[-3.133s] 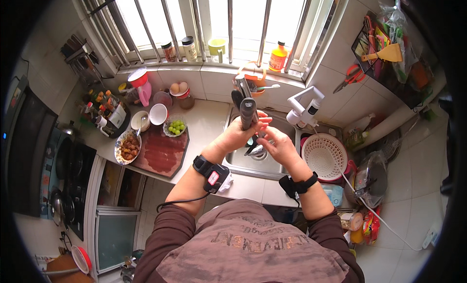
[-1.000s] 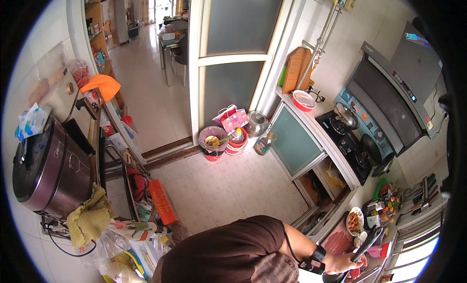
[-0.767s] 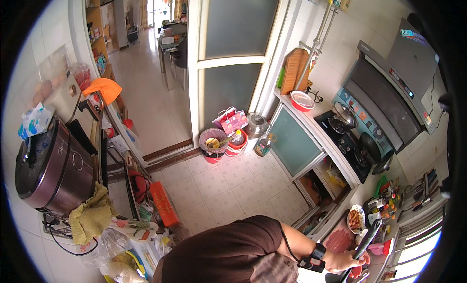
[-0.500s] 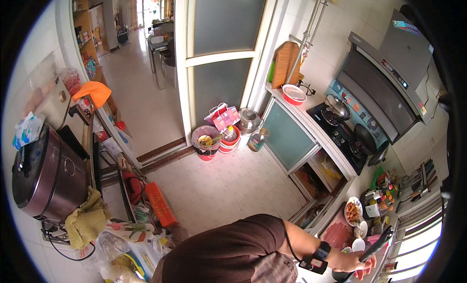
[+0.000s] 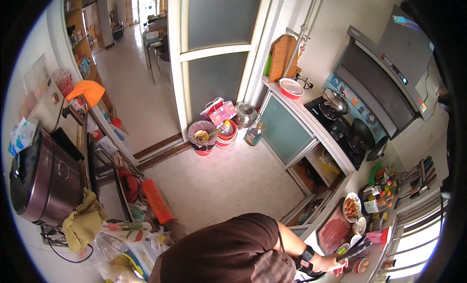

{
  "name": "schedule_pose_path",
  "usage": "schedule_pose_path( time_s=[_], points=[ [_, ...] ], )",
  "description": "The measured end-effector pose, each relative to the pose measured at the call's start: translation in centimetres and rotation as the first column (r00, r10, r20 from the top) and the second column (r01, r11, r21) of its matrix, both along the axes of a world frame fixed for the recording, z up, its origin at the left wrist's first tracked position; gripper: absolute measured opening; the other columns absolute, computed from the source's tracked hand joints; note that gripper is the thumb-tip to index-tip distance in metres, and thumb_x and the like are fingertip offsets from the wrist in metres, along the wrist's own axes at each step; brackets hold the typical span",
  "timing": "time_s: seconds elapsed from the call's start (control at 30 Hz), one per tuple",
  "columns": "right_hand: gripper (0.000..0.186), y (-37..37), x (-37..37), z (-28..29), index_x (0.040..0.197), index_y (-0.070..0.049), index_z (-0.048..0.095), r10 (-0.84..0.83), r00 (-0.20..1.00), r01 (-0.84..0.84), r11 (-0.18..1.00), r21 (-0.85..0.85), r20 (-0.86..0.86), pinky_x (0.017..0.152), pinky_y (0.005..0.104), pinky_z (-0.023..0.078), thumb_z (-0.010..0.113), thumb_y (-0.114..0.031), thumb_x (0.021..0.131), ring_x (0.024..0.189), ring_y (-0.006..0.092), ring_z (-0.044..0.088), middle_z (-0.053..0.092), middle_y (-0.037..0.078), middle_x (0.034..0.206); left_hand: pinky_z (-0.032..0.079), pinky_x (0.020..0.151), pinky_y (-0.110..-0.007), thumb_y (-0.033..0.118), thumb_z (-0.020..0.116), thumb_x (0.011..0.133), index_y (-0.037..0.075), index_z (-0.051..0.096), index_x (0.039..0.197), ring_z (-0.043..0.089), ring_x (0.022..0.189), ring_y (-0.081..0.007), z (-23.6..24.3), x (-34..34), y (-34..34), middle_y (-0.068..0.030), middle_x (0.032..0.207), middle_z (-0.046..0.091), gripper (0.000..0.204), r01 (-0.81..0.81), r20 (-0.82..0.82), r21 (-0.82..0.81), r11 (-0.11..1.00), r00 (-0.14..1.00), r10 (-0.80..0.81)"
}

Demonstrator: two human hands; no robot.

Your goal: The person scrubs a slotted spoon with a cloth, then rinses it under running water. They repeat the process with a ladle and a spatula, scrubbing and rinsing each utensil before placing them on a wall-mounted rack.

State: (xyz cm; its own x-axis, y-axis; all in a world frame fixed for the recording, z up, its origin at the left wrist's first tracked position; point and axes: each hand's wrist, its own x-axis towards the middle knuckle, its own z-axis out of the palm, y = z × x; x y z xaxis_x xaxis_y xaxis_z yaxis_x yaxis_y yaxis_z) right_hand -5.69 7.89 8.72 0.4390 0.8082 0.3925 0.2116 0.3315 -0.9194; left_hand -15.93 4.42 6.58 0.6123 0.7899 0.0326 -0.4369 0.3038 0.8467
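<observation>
My left arm, in a dark brown sleeve with a black device strapped at the wrist, reaches right along the lower edge. My left hand point(image 5: 332, 263) is closed around a long black handle point(image 5: 354, 250) that points up and right. The handle shows as two dark bars, and what it belongs to is mostly hidden. Close by on the counter lie a reddish-brown board point(image 5: 334, 230), a plate of orange-red food point(image 5: 351, 207) and a small white bowl point(image 5: 359, 225). A small cup with something green point(image 5: 343, 248) is beside the hand. My right hand is out of view.
Bottles and jars point(image 5: 382, 198) crowd the counter below a knife rack point(image 5: 422, 175). Farther off are the stove point(image 5: 335, 132) and a red-rimmed bowl point(image 5: 291, 88). Buckets point(image 5: 226, 139) stand by the door. A dark cooker point(image 5: 48, 173) and yellow-green cloth point(image 5: 85, 219) are at left.
My left hand has moved left with the black handle, which now sits lower and farther left. The whole view has shifted slightly.
</observation>
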Motion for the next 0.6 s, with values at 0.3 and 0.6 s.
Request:
schedule_pose_path(
  time_s=[0.3,0.6],
  points=[
    [0.025,1.4,-0.6,0.4,0.101,-0.005,0.046,0.028,1.000,-0.028,0.999,-0.019,0.012,0.056,0.0237,0.039,0.037,-0.028,0.100,0.063,0.0126,0.043,0.045,0.002,0.075,0.045,0.058,-0.028,0.026,0.042,0.098,0.009,0.052,0.096,0.061,0.066,-0.0123,-0.1,-4.9,3.9,-0.0031,0.074,0.062,0.020,-0.064,-0.027,0.070,0.996,0.997,0.066],
    [0.024,5.8,-5.6,0.7,0.099,-0.005,0.046,0.089,0.994,-0.087,0.996,-0.029,0.057,0.056,0.0244,0.039,0.035,-0.027,0.100,0.063,0.0137,0.043,0.045,0.003,0.076,0.050,0.071,-0.029,0.019,0.044,0.098,0.003,0.052,0.097,0.062,0.075,-0.0137,0.2,-21.8,8.3,-0.0059,0.077,0.062,0.018,-0.317,0.066,0.225,0.922,0.949,0.310]
  ],
)
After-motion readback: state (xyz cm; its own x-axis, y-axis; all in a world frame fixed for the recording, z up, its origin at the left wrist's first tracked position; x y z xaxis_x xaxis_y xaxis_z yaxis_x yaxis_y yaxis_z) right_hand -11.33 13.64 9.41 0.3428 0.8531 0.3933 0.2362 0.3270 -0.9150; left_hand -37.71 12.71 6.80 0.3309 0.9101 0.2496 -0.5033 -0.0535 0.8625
